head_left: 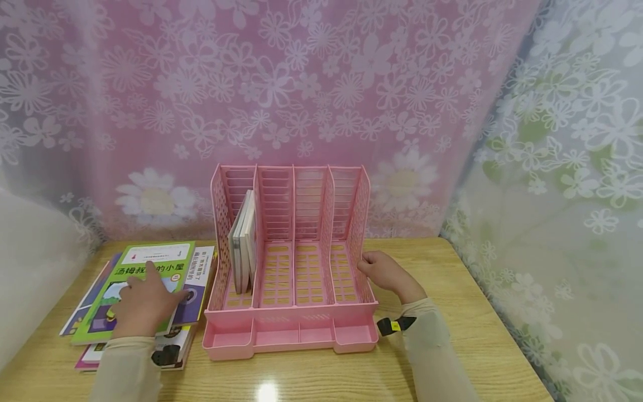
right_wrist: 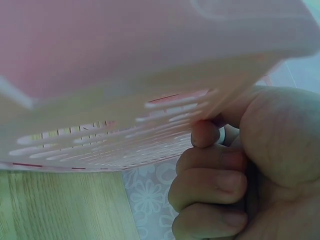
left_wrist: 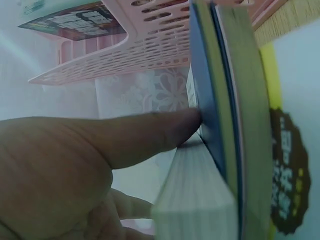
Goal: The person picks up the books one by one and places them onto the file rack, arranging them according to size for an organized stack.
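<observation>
The right hand (head_left: 384,273) has its grip curled on the right wall of the pink rack (head_left: 276,318). The left hand (head_left: 144,304) — grip loose, fingers spread — rests on a green book (head_left: 115,279), left of the rack, atop other books (head_left: 198,307). Upright books (head_left: 243,245) stand in the rack's leftmost compartment; flowered fabric (head_left: 301,84) hangs behind the rack.

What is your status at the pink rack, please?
Left hand resting on green book. Right hand gripping pink rack. Standing books partly fill leftmost slot.
</observation>
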### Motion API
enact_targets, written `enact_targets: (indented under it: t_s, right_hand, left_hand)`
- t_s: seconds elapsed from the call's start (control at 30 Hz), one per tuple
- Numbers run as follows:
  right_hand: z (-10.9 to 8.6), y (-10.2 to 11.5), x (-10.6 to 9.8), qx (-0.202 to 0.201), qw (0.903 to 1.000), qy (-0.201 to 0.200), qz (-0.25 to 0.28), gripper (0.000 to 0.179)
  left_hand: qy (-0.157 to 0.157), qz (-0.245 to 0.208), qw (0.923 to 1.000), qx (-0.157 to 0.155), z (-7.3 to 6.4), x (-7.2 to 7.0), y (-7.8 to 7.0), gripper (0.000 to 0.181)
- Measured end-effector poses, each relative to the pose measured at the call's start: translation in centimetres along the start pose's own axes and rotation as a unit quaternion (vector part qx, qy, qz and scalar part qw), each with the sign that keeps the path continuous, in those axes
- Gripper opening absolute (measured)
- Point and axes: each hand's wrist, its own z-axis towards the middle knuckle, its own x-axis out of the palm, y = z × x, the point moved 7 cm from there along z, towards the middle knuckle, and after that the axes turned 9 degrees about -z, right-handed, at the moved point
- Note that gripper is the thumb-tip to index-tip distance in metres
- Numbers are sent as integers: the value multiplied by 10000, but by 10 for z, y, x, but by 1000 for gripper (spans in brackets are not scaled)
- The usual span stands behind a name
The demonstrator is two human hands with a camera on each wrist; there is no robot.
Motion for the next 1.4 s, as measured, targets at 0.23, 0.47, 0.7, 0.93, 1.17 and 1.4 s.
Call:
enact_targets:
  t_s: [0.23,0.47,0.7,0.93,1.17,1.4]
  right_hand:
    - [1,1,-1,27,10000,0,-5,31]
    - [2,2,3,-98,9999,49,83,30]
    - [3,1,3,-125,9999,28,38,28]
    - [3,0,1,-173,9998,71,-72,29]
    - [1,4,-2,-317,9994,145,-67,29]
    - [2,5,1,-335,9992,199,25,32]
  left_hand:
    - [124,199,9997,33,3,-2,3,126]
    - [190,245,9986,421,-3,-6,-3,89]
    - [103,238,9979,590,-2,-9,-8,79]
    - [-483,-295,9909,1221,-6,-25,-10,37]
    - [-1733,-1325,9592,1798,-25,-58,-26,24]
    - [-2517,-2794,9115,1664,-34,-74,-26,49]
